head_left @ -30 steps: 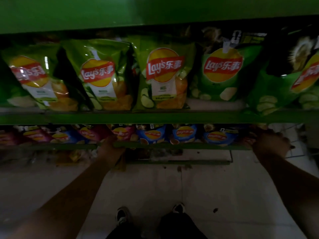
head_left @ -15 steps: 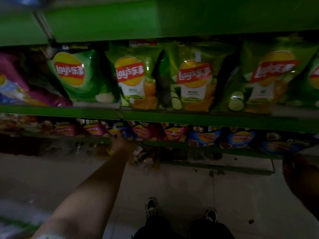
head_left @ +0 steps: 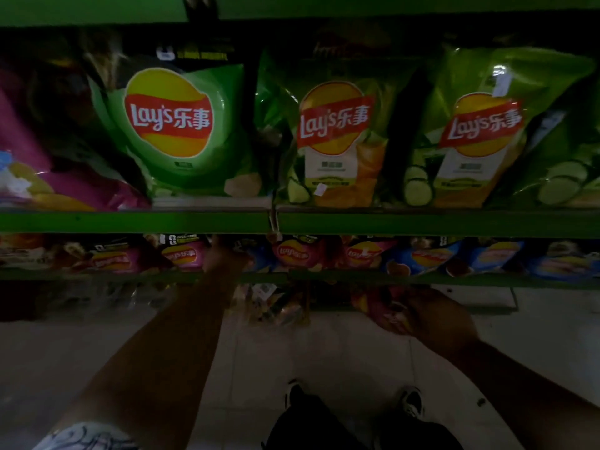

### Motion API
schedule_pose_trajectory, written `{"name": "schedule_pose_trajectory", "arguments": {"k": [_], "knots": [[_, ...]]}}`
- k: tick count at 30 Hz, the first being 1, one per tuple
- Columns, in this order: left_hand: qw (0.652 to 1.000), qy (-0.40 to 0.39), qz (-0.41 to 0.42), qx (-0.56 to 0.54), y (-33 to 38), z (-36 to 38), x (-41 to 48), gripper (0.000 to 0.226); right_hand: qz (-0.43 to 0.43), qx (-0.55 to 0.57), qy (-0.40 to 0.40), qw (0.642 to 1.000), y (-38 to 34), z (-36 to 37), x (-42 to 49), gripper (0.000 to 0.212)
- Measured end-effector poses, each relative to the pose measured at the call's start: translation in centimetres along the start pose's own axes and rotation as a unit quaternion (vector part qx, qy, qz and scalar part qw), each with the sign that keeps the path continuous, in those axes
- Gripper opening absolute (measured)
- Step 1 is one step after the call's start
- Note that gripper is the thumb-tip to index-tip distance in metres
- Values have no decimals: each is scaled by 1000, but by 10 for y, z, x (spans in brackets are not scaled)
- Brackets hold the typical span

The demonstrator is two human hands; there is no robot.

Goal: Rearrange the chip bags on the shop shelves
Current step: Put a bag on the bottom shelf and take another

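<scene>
Right hand (head_left: 433, 315) swung in, fingers curled round purple bag (head_left: 381, 306); left hand (head_left: 224, 259) fingers hidden.

We read "Lay's 乐事" on the green bag (head_left: 168, 125), the left cucumber bag (head_left: 334, 131) and the right cucumber bag (head_left: 480, 131), all on the upper shelf (head_left: 130, 220). Same logo on a pink bag (head_left: 183, 254) below. Smaller print and the other logos: unreadable.

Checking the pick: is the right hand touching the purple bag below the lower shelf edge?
Touching. Head view shows the right hand gripping the purple bag, no gap.
</scene>
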State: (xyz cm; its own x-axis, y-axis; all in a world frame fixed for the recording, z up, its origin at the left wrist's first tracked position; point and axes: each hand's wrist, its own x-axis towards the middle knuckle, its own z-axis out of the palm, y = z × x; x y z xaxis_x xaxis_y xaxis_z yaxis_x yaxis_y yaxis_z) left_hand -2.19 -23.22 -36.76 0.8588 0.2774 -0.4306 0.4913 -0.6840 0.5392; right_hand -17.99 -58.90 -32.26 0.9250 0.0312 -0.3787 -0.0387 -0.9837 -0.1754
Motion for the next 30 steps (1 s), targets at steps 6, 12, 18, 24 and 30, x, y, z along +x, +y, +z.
{"name": "schedule_pose_trajectory", "arguments": {"k": [6, 12, 18, 24, 30], "knots": [[996, 36, 78, 19, -18, -15, -4, 57, -72, 28, 58, 995, -75, -10, 47, 36], [996, 31, 86, 0, -45, -54, -38, 45, -90, 17, 71, 993, -137, -29, 77, 23], [999, 1, 36, -38, -110, -95, -76, 49, -123, 35, 62, 990, -206, -36, 100, 24], [999, 17, 25, -24, -156, -122, -89, 55, -141, 41, 36, 989, -283, -23, 136, 26], [998, 31, 44, -42, -165, -128, -91, 52, -118, -19, 31, 992, -319, -2, 163, 23]]}}
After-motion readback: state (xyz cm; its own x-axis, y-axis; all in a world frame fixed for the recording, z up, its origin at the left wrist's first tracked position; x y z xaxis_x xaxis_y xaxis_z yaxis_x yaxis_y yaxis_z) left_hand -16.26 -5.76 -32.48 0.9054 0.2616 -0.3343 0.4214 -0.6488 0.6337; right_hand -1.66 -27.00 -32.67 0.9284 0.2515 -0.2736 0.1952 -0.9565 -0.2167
